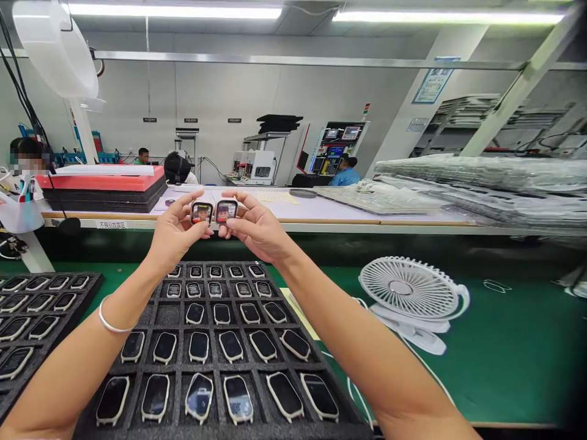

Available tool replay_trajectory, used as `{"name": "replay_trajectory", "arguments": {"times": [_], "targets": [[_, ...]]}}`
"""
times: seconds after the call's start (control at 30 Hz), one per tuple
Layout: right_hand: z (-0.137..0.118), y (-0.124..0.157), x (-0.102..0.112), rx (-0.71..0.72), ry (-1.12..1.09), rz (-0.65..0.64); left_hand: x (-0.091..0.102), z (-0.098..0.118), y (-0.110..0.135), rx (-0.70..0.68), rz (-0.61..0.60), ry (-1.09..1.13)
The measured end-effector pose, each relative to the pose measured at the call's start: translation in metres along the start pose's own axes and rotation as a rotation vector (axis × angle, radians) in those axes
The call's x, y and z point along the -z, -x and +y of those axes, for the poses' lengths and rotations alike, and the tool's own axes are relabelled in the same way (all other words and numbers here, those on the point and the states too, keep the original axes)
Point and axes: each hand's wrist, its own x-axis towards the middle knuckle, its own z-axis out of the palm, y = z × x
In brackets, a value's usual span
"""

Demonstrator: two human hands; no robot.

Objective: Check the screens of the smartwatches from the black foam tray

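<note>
One watch [202,213] is held between thumb and fingers of the left hand [178,231]; a second watch [226,212], just beside it, is held likewise by the right hand [259,227]. Both are lit. Below the hands lies a tray [169,315] with more watches [199,346]. Right of the right hand, and lower, a fan [400,287] stands on the surface [509,348].

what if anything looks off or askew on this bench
The smartwatch at the right end of the second-nearest row in the black foam tray appears more slanted than its neighbours, though the camera's angle may exaggerate that. No spill or obvious damage shows.
</note>
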Motion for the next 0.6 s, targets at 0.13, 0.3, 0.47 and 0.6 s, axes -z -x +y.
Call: {"name": "replay_trajectory", "arguments": {"times": [0.13, 0.3, 0.47, 0.6], "targets": [[0.029, 0.029, -0.002, -0.097, -0.068, 0.033, 0.004, -0.019, 0.03, 0.157, -0.022, 0.007], [0.068, 0.061, -0.005, -0.196, -0.146, 0.069, 0.012, -0.045, 0.062, 0.332, -0.017, 0.0], [0.093, 0.076, -0.005, -0.295, -0.206, 0.107, 0.017, -0.063, 0.076, 0.436, 0.022, -0.012], [0.1, 0.08, -0.003, -0.346, -0.223, 0.118, 0.017, -0.07, 0.08, 0.46, 0.029, -0.033]]}}
